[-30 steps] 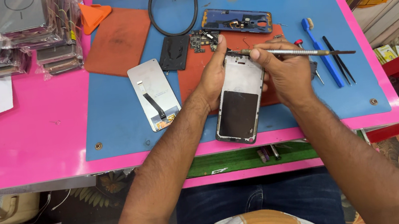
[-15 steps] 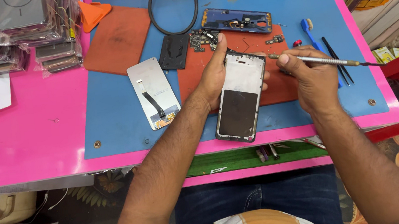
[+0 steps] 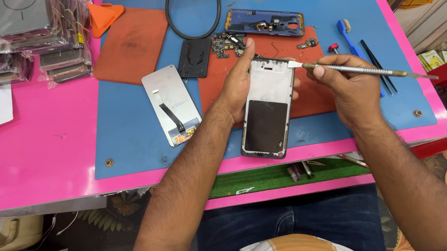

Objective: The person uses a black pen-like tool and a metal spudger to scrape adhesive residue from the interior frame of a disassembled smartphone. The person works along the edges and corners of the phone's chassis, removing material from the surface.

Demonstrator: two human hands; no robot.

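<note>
Open blue mat [image 3: 137, 145] lies left of the left hand [image 3: 241, 82], past the loose screen panel [image 3: 171, 106]. Behind the phone frame [image 3: 267, 107] the way is crowded: a circuit board [image 3: 226, 43], a blue phone shell [image 3: 264, 22] and a black cable [image 3: 189, 13]. Right of the right hand [image 3: 349, 87], a toothbrush [image 3: 348, 35] and what look like tweezers [image 3: 378, 62] block the mat's edge. Stacked wrapped packs [image 3: 20, 39] fill the far left corner.

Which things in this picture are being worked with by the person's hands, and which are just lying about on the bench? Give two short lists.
In use: phone frame held in left hand; metal scraper tool in right hand, its blade at the frame's top edge.

Lying about: detached screen, blue phone back, circuit board, orange pick, blue toothbrush, wrapped phone stacks.
</note>
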